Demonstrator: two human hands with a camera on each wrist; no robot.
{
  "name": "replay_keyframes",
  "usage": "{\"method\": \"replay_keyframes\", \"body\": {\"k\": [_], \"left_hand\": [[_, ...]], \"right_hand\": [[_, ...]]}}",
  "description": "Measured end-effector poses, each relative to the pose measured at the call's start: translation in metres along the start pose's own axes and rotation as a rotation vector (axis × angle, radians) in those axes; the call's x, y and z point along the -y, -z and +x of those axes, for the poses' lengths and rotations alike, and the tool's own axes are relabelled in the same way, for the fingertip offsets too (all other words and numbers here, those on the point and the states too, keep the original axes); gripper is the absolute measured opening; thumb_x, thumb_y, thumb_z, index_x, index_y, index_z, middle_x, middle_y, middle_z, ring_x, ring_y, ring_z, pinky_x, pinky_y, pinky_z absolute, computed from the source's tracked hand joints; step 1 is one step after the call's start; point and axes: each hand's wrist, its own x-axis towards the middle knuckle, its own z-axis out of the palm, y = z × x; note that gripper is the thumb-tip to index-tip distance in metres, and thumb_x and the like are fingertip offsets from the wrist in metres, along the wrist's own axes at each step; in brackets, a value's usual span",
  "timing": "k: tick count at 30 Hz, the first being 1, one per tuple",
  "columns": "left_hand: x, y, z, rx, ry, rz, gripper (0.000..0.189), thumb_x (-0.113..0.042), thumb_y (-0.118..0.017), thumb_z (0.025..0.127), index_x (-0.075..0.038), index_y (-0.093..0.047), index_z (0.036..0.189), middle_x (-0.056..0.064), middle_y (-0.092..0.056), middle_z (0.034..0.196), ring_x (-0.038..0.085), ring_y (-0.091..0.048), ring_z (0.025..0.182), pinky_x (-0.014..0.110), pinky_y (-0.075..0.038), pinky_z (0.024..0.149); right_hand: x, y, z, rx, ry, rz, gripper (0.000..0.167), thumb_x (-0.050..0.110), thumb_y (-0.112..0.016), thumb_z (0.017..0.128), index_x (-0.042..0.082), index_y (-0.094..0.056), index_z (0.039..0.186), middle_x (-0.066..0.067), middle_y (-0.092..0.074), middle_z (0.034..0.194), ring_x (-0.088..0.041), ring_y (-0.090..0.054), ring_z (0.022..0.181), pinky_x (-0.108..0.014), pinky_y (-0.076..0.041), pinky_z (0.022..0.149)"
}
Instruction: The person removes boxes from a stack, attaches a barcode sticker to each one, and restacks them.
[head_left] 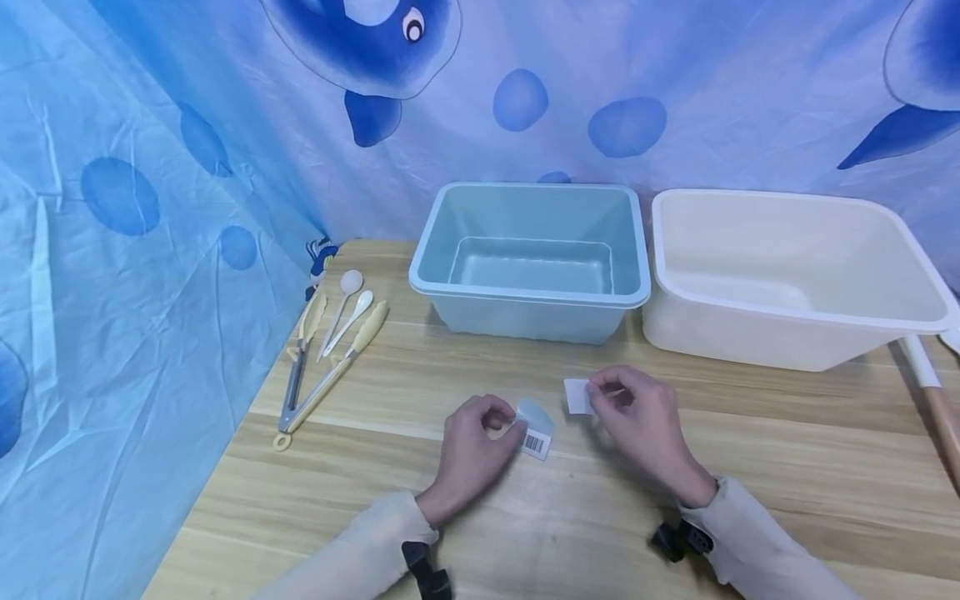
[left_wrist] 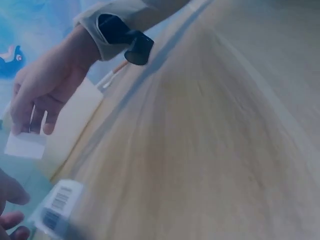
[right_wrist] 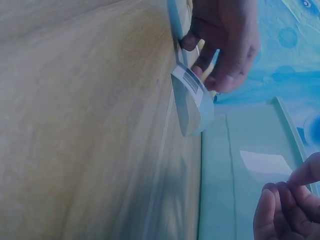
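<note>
My left hand (head_left: 480, 446) pinches a curled, pale see-through sheet with a white barcode label (head_left: 536, 442) on it. In the right wrist view the sheet (right_wrist: 192, 102) bends into a loop below the left fingers. My right hand (head_left: 641, 425) holds a small blank white square of paper (head_left: 577, 397) by its edge, between thumb and fingertips. A short gap separates the two pieces, both held over the wooden table (head_left: 510, 517). The left wrist view shows the paper (left_wrist: 26, 145) hanging from the right fingertips, with the barcode label (left_wrist: 61, 200) nearer the camera.
A light blue tub (head_left: 529, 317) stands beyond the hands, a white tub (head_left: 750, 337) to its right. Tongs (head_left: 330, 383) and two spoons (head_left: 351, 282) lie at the left. A wooden-handled tool (head_left: 941, 417) lies at the right edge. A patterned blue sheet (head_left: 555, 125) hangs behind.
</note>
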Motion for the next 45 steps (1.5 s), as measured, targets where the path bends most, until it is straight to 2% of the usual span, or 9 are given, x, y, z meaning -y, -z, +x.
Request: {"method": "replay_keyframes", "body": {"k": [8, 15, 22, 28, 31, 35, 38, 41, 45], "left_hand": [[-0.035, -0.004, 0.01, 0.107, -0.02, -0.213, 0.008, -0.012, -0.072, 0.085, -0.006, -0.074, 0.089, 0.005, -0.074, 0.081, 0.009, -0.065, 0.067, 0.02, -0.055, 0.063], [-0.05, -0.011, 0.021, 0.176, 0.152, -0.428, 0.021, -0.02, -0.071, 0.087, -0.001, -0.073, 0.095, 0.015, -0.075, 0.091, 0.036, -0.071, 0.079, 0.038, -0.06, 0.068], [-0.052, -0.013, 0.026, 0.153, 0.312, -0.561, 0.021, -0.013, -0.074, 0.082, 0.004, -0.072, 0.095, 0.015, -0.075, 0.088, 0.016, -0.067, 0.063, 0.028, -0.056, 0.063], [-0.052, -0.013, 0.028, 0.177, 0.475, -0.657, 0.021, -0.011, -0.074, 0.081, 0.004, -0.071, 0.096, 0.002, -0.072, 0.072, 0.007, -0.062, 0.058, 0.017, -0.043, 0.046], [-0.05, -0.013, 0.029, 0.183, 0.5, -0.661, 0.019, -0.009, -0.073, 0.08, 0.004, -0.071, 0.094, -0.002, -0.069, 0.067, 0.005, -0.06, 0.056, 0.015, -0.039, 0.042], [-0.045, -0.011, 0.029, 0.166, 0.469, -0.638, 0.017, -0.007, -0.073, 0.078, 0.005, -0.071, 0.091, -0.001, -0.067, 0.065, 0.008, -0.06, 0.057, 0.016, -0.042, 0.044], [-0.04, -0.008, 0.029, 0.129, 0.385, -0.583, 0.016, -0.006, -0.072, 0.078, 0.004, -0.072, 0.091, 0.003, -0.07, 0.07, 0.011, -0.063, 0.061, 0.02, -0.049, 0.051], [-0.035, -0.002, 0.03, 0.094, 0.258, -0.51, 0.012, -0.004, -0.07, 0.08, 0.002, -0.072, 0.089, 0.01, -0.073, 0.08, 0.012, -0.065, 0.066, 0.021, -0.054, 0.06], [-0.031, 0.007, 0.033, 0.086, 0.123, -0.46, 0.008, -0.002, -0.07, 0.082, 0.002, -0.072, 0.089, 0.015, -0.073, 0.089, 0.011, -0.065, 0.07, 0.02, -0.056, 0.066]], "right_hand": [[0.005, -0.003, -0.001, -0.023, 0.146, -0.068, 0.01, -0.003, -0.073, 0.076, 0.002, -0.069, 0.083, -0.009, -0.071, 0.082, -0.015, -0.066, 0.069, -0.024, -0.056, 0.058], [0.009, -0.008, -0.002, -0.039, 0.334, -0.107, 0.013, -0.005, -0.072, 0.075, 0.005, -0.069, 0.083, -0.006, -0.071, 0.08, -0.012, -0.065, 0.065, -0.022, -0.055, 0.057], [0.009, -0.01, -0.004, -0.027, 0.396, -0.085, 0.01, 0.0, -0.071, 0.079, 0.007, -0.07, 0.087, -0.005, -0.072, 0.086, -0.013, -0.067, 0.071, -0.024, -0.057, 0.062], [0.009, -0.01, -0.007, 0.012, 0.451, -0.084, 0.01, 0.005, -0.072, 0.079, 0.007, -0.071, 0.089, -0.005, -0.072, 0.09, -0.017, -0.067, 0.083, -0.025, -0.057, 0.075], [0.01, -0.011, -0.008, 0.028, 0.483, -0.094, 0.008, 0.009, -0.07, 0.082, 0.007, -0.071, 0.09, -0.005, -0.071, 0.092, -0.018, -0.066, 0.085, -0.028, -0.056, 0.078], [0.012, -0.011, -0.007, 0.043, 0.502, -0.085, 0.009, 0.012, -0.071, 0.083, 0.008, -0.071, 0.09, -0.004, -0.071, 0.092, -0.017, -0.067, 0.086, -0.027, -0.056, 0.079], [0.013, -0.007, -0.002, 0.02, 0.455, -0.053, 0.013, 0.006, -0.075, 0.078, 0.006, -0.07, 0.09, -0.005, -0.071, 0.092, -0.016, -0.067, 0.081, -0.023, -0.057, 0.074], [0.013, -0.001, 0.005, 0.004, 0.285, 0.005, 0.017, 0.001, -0.077, 0.076, 0.005, -0.07, 0.091, -0.005, -0.071, 0.09, -0.013, -0.066, 0.078, -0.021, -0.056, 0.068], [0.011, 0.006, 0.011, 0.085, -0.011, 0.141, 0.019, 0.004, -0.074, 0.082, 0.006, -0.069, 0.101, -0.005, -0.072, 0.093, -0.009, -0.065, 0.082, -0.02, -0.056, 0.07]]}}
